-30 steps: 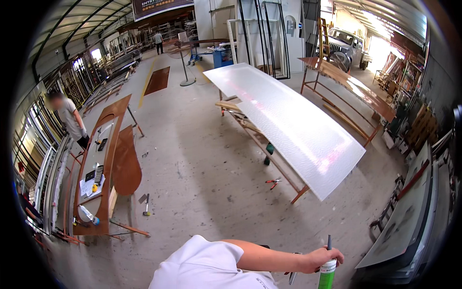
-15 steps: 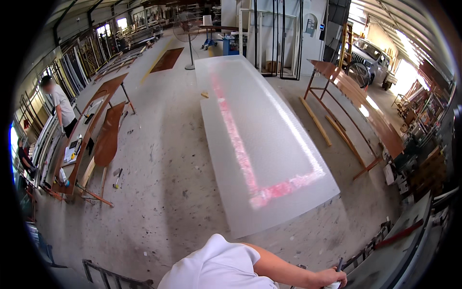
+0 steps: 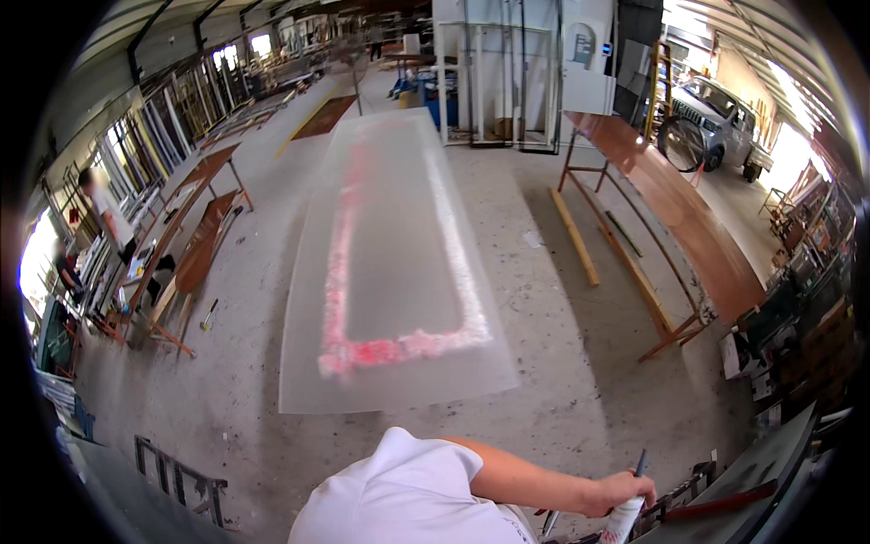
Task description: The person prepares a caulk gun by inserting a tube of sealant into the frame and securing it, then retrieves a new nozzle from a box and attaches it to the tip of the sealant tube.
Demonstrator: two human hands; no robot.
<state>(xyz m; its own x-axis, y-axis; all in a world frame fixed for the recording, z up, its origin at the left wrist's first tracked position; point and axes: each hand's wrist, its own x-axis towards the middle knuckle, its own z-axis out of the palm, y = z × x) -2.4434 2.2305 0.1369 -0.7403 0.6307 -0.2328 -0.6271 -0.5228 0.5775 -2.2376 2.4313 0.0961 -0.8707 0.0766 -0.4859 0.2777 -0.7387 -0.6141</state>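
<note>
My right hand [image 3: 630, 490] is at the bottom right, its arm stretched out sideways. Its fingers are wrapped round a white cylinder with a slim dark end [image 3: 622, 522]; the dark end points up above the fist, and I cannot make out its exact kind. My left hand is out of the picture. Ahead of me is a long translucent sheet [image 3: 408, 263], apart from both arms. A red and white smeared band [image 3: 372, 350] runs along its two long sides and across the near end.
At right a glossy brown panel [image 3: 671, 208] rests on a metal frame, with wooden bars [image 3: 575, 238] on the floor beside it. A worktable [image 3: 195, 186] and two people stand at left. Dark railings [image 3: 186, 476] and a ladder [image 3: 659, 86] are around; a car [image 3: 716, 113] is beyond.
My viewpoint has shifted, so the translucent sheet now appears farther left. My right hand has come up slightly, showing more of the white cylinder in its grip.
</note>
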